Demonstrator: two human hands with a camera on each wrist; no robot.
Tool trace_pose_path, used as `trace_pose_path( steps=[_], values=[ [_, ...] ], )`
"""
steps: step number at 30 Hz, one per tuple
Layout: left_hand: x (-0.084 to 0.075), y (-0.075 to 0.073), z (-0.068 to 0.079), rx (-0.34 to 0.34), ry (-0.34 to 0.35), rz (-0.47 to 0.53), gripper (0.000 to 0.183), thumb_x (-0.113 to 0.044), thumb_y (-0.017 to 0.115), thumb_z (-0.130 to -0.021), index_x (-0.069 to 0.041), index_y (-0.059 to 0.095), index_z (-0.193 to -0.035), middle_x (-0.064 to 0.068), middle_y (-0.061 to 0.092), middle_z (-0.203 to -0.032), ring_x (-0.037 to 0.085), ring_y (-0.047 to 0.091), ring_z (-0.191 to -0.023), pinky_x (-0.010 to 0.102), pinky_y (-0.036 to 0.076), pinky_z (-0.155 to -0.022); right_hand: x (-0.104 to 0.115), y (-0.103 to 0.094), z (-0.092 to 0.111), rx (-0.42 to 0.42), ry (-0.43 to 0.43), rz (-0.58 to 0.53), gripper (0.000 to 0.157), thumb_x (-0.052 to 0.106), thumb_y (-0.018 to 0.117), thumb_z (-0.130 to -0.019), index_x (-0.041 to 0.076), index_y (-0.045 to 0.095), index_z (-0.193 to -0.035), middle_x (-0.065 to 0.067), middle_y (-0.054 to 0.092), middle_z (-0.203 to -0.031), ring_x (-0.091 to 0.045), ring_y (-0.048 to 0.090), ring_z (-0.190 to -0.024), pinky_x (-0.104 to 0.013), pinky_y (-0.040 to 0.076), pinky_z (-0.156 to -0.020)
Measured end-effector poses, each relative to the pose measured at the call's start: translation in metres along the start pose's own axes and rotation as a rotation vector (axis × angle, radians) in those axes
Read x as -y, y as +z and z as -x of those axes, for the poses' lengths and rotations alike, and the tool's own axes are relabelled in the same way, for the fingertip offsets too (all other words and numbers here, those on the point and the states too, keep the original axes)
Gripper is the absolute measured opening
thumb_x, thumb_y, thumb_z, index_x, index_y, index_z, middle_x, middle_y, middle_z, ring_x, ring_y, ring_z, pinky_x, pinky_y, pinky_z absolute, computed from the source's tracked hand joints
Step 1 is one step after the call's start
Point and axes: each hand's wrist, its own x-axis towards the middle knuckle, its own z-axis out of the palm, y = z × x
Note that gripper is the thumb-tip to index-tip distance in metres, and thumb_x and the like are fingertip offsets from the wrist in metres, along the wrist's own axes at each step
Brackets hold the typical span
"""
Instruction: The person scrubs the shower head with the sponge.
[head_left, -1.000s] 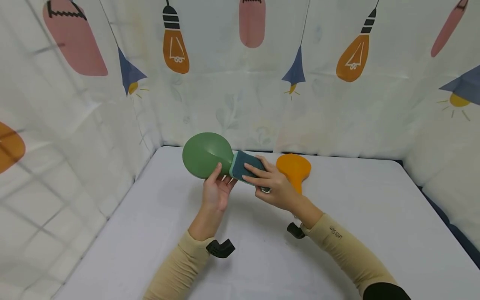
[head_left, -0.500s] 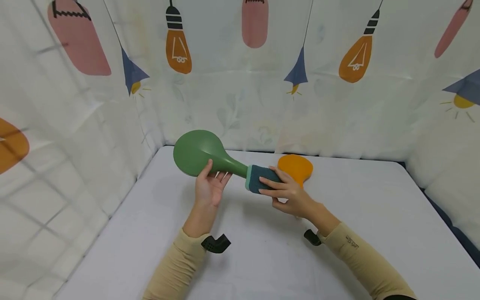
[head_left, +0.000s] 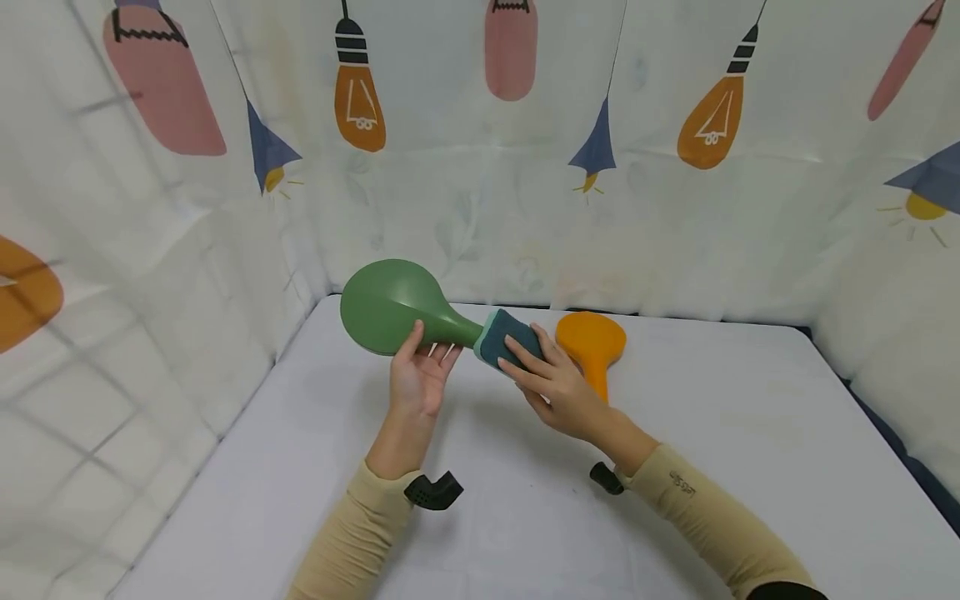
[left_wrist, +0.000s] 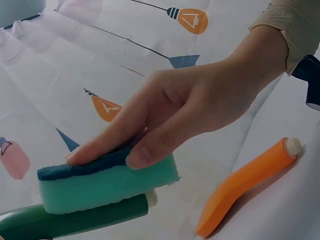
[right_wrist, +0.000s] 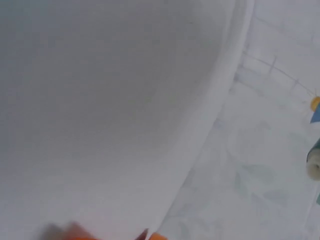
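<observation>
My left hand point(head_left: 418, 379) holds a green spoon-shaped plastic utensil point(head_left: 390, 304), thumb on its broad round head and fingers underneath. The utensil's narrow handle points right. In my right hand point(head_left: 562, 387) is a scouring sponge point(head_left: 504, 333), gripped on its dark blue-green rough side. The left wrist view shows the sponge's pale teal foam point(left_wrist: 107, 195) lying along the green handle point(left_wrist: 90, 221), with the handle's pale end cap point(left_wrist: 152, 198) sticking out past it. In the head view the sponge and right hand hide most of the handle.
A similar orange utensil point(head_left: 591, 337) lies on the white table point(head_left: 735, 433) behind my right hand, its bent handle point(left_wrist: 245, 182) showing in the left wrist view. Around the table's back and left hang pale printed curtains point(head_left: 465, 217). Black wrist cameras point(head_left: 435, 492) sit at both cuffs.
The sponge slid right, from beside the round head out to the handle's far end, then partway back left. The green utensil shifted slightly left. The orange one stayed put.
</observation>
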Motion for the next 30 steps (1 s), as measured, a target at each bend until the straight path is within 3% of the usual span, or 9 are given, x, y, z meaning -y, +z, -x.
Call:
trace_pose_path(
  steps=[4, 9, 15, 21, 26, 30],
  values=[
    [0.002, 0.001, 0.000, 0.011, -0.011, -0.021, 0.037, -0.016, 0.049, -0.109, -0.005, 0.041, -0.143, 0.006, 0.065, -0.120, 0.025, 0.067, -0.111, 0.049, 0.039, -0.109, 0.005, 0.003, -0.009, 0.014, 0.019, 0.064, 0.041, 0.027, 0.039, -0.112, 0.006, 0.063, -0.138, -0.020, 0.054, -0.147, -0.061, 0.040, -0.134, -0.067, 0.041, -0.103],
    [0.001, 0.002, -0.002, 0.007, -0.040, -0.019, 0.044, -0.017, 0.047, -0.109, -0.007, 0.034, -0.150, 0.009, 0.058, -0.132, 0.026, 0.064, -0.119, 0.048, 0.041, -0.109, 0.006, 0.003, -0.013, 0.058, 0.030, 0.119, 0.044, 0.030, 0.034, -0.113, 0.007, 0.058, -0.142, -0.021, 0.053, -0.148, -0.057, 0.038, -0.137, -0.066, 0.044, -0.099],
    [-0.004, 0.002, -0.005, -0.014, -0.059, 0.024, 0.049, -0.016, 0.047, -0.109, -0.011, 0.029, -0.155, 0.012, 0.052, -0.140, 0.033, 0.054, -0.132, 0.051, 0.036, -0.112, 0.002, -0.001, -0.002, 0.062, -0.016, 0.128, 0.042, 0.025, 0.034, -0.113, 0.007, 0.061, -0.139, -0.016, 0.053, -0.150, -0.056, 0.039, -0.137, -0.067, 0.045, -0.098],
    [-0.006, 0.001, -0.005, -0.029, -0.083, 0.053, 0.049, -0.017, 0.049, -0.109, -0.010, 0.031, -0.154, 0.009, 0.060, -0.131, 0.032, 0.051, -0.136, 0.052, 0.034, -0.113, -0.001, -0.005, 0.011, 0.040, -0.017, 0.112, 0.043, 0.023, 0.035, -0.113, 0.009, 0.056, -0.148, -0.009, 0.045, -0.157, -0.050, 0.038, -0.142, -0.072, 0.046, -0.091],
    [-0.003, 0.000, -0.005, -0.026, -0.086, 0.028, 0.048, -0.017, 0.048, -0.109, -0.009, 0.032, -0.154, 0.008, 0.062, -0.128, 0.032, 0.055, -0.132, 0.052, 0.037, -0.110, 0.001, -0.005, 0.010, 0.052, -0.024, 0.130, 0.044, 0.022, 0.034, -0.112, 0.006, 0.059, -0.145, -0.005, 0.043, -0.158, -0.040, 0.042, -0.142, -0.074, 0.045, -0.091],
    [0.002, -0.003, -0.004, -0.013, -0.090, 0.007, 0.046, -0.017, 0.050, -0.109, -0.007, 0.034, -0.150, 0.008, 0.064, -0.123, 0.029, 0.067, -0.116, 0.048, 0.046, -0.104, 0.003, -0.005, 0.001, 0.053, -0.012, 0.107, 0.044, 0.022, 0.034, -0.113, 0.004, 0.061, -0.141, -0.005, 0.044, -0.157, -0.038, 0.042, -0.143, -0.073, 0.043, -0.095]
  ],
)
